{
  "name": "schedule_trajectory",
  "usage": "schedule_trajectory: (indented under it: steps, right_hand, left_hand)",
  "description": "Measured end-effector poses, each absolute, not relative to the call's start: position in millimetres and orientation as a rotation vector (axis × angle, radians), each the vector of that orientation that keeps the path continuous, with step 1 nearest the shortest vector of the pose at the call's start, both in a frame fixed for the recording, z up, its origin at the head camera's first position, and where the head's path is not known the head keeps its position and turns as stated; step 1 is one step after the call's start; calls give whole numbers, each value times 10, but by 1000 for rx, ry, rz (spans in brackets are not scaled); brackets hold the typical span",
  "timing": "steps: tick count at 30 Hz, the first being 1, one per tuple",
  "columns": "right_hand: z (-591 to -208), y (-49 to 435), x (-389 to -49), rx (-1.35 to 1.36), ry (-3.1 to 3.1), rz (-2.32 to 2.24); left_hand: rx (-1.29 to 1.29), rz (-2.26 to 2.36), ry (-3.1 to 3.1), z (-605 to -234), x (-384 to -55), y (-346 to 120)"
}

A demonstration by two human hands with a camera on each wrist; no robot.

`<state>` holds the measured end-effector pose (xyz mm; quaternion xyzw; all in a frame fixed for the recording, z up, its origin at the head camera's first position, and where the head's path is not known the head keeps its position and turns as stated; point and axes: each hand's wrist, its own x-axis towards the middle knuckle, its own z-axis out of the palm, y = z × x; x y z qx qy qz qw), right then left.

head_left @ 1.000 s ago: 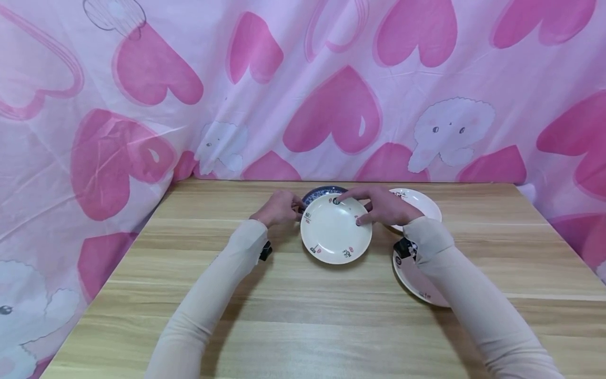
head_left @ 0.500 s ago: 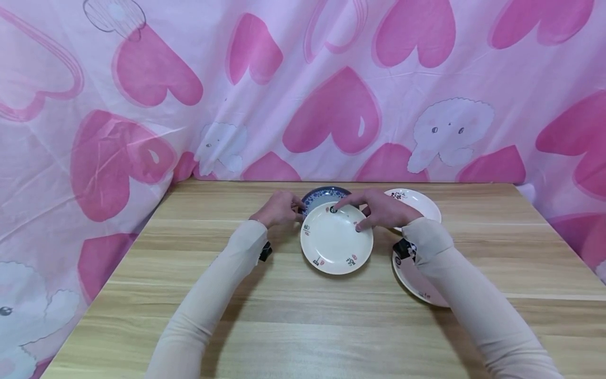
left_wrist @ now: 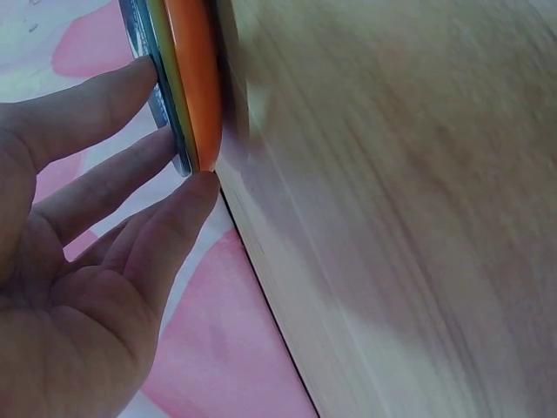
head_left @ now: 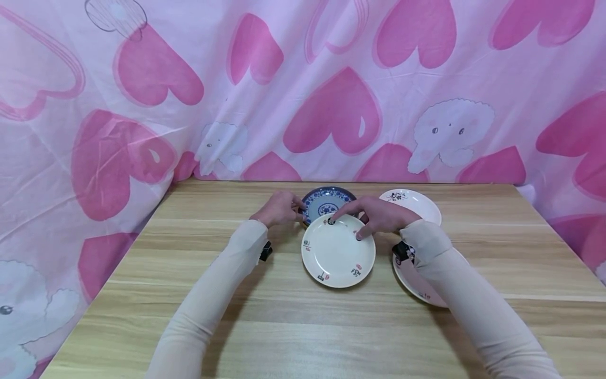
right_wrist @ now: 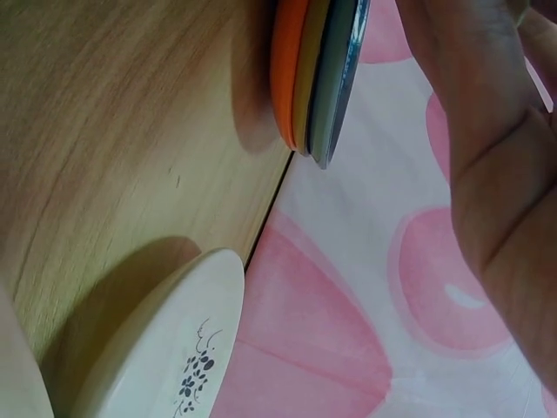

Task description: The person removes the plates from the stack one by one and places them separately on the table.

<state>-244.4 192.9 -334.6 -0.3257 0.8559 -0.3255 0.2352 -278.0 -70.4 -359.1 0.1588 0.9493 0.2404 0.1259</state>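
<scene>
My right hand (head_left: 381,215) holds a cream plate (head_left: 338,255) with small printed motifs by its far rim, index finger and thumb on its upper face. This plate overlaps the near part of a blue-patterned plate (head_left: 326,202). That blue plate tops a stack whose lower layers, a yellow one (left_wrist: 171,65) and an orange one (left_wrist: 196,78), show in the left wrist view. At the stack's left edge, my left hand (head_left: 279,208) pinches the rims, fingertips against the blue plate and thumb down at the orange one. The right wrist view shows the stack's opposite side.
A white plate with dark flowers (head_left: 418,204) lies at the back right. Nearer me, another plate (head_left: 421,284) is partly covered by my right forearm. Behind the wooden table (head_left: 303,331) hangs a pink heart-print cloth (head_left: 331,110).
My right hand has drawn the cream plate toward me and lower, uncovering more of the blue-patterned plate. My left hand has stayed at the stack's edge.
</scene>
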Motion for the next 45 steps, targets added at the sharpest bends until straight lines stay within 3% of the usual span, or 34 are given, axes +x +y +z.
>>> schedule_trajectory:
  steps: [45]
  right_hand:
    - [-3423,1757,-2257,-909,2321,-640]
  left_hand:
    - [421,752,2737,-3580,-2773,-699]
